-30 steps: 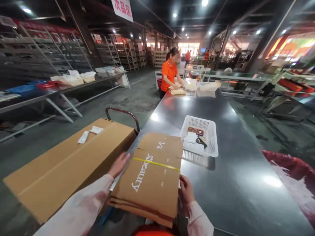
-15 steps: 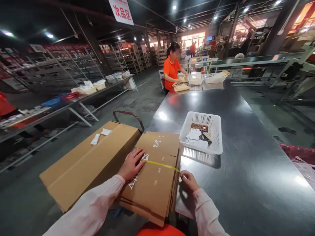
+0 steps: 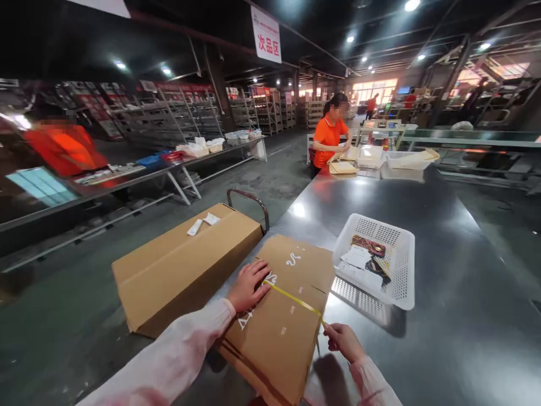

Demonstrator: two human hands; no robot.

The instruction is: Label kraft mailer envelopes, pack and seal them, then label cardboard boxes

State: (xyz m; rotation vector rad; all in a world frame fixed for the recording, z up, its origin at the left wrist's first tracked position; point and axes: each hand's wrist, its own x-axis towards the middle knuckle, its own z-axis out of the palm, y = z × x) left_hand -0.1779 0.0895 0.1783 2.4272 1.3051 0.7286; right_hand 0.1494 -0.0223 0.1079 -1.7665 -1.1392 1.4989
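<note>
A stack of flat brown cardboard lies at the near left edge of the metal table, tilted in view. A thin yellow strap runs across its top and over the right edge. My left hand rests on the left side of the cardboard with its fingers spread, the thumb by the strap's left end. Just past the right edge, my right hand pinches the strap's other end between closed fingers.
A white perforated basket with papers and small packets stands on the metal table. A large closed carton is at the left, beside a cart handle. One person works at the far end; another is at the left bench.
The view has swung left, bringing the left-hand person into fuller sight. The cardboard is turned a little relative to the table, and my right hand with the strap has moved slightly outward and nearer.
</note>
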